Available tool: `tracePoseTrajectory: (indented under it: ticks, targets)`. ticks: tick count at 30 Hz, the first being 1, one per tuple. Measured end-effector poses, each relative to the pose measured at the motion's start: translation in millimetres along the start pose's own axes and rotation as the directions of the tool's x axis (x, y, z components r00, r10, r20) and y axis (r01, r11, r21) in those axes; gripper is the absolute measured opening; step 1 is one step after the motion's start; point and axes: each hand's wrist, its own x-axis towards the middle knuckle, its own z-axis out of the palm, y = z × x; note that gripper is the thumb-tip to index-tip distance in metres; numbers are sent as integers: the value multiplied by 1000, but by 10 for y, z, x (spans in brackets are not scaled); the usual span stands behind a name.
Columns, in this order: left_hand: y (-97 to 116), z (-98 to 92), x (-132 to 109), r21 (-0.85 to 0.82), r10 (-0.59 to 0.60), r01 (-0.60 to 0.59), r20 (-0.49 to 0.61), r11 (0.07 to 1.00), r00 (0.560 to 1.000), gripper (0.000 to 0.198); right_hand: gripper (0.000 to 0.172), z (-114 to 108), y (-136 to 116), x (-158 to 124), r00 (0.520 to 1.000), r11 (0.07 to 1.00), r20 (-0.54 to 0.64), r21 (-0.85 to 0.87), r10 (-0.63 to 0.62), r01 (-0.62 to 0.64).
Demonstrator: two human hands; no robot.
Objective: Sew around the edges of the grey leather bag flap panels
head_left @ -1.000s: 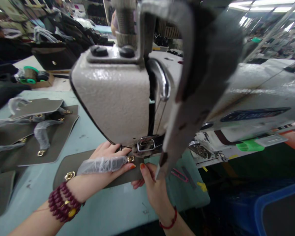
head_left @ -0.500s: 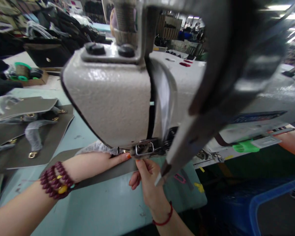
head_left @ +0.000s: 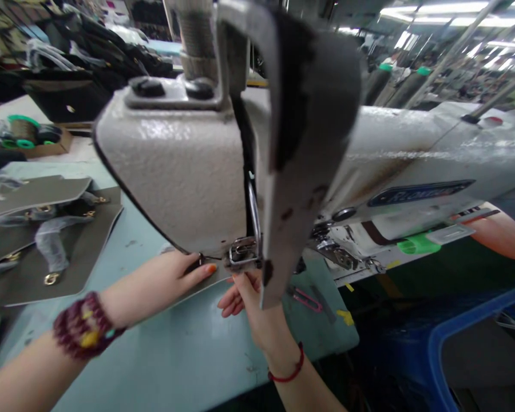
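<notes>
The grey leather bag panel [head_left: 202, 286] shows only as a thin strip, running under the white sewing machine head [head_left: 167, 177] to the metal presser foot [head_left: 242, 254]. My left hand [head_left: 182, 273] lies against the panel with its fingers together, just left of the foot. My right hand [head_left: 242, 300] grips the panel's edge just below the foot, partly behind a dark guard [head_left: 292, 160]. The needle and most of the panel are hidden.
Several grey panels with gold rings and plastic-wrapped straps [head_left: 54, 240] lie on the pale blue table [head_left: 154, 355] at left. Pink snips [head_left: 306, 298] lie right of my right hand. A blue crate [head_left: 450, 349] stands low at right.
The panel has slid further under the machine head, and its plastic-wrapped strap and gold buckle are out of sight. My left hand has moved up beside the presser foot.
</notes>
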Motion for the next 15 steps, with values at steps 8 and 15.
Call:
tracePoseTrajectory:
  ticks: [8,15]
  targets:
    - [311,919,-840,-788,-401,321,103,525,910,29,47,-39,-94,-45,998,995,47,-82,-44,48]
    - [309,972,-169,-947,-421,288,320,-140,849,43,47,-89,-104,-42,989,971,79,-194,-125,138]
